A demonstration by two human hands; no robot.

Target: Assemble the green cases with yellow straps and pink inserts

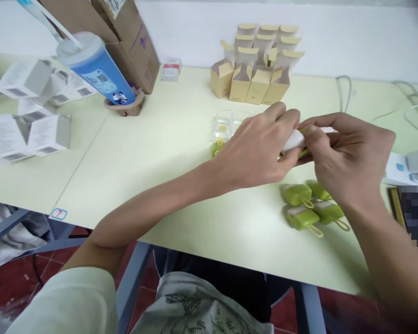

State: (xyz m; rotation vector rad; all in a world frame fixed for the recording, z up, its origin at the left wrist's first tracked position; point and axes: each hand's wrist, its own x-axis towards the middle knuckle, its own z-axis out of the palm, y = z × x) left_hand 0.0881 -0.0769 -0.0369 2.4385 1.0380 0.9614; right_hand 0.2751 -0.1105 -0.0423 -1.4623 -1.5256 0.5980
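Observation:
My left hand (259,146) and my right hand (348,155) meet above the pale table (153,153), both pinched on one small white and green item (294,139) held between them. Its shape is mostly hidden by my fingers. Just below my right hand lie several small green and white cases with yellow loops (308,206). Behind my left hand stand clear plastic trays (226,125), one with a yellow piece inside, and a green item (216,148) peeks out by my left wrist.
Several open tan cartons (259,65) stand at the back. A blue cup with a straw (95,69) sits in a holder beside a brown cardboard box (132,32). White boxes (28,111) pile at the left. Cables (376,99) and papers (407,169) lie at the right.

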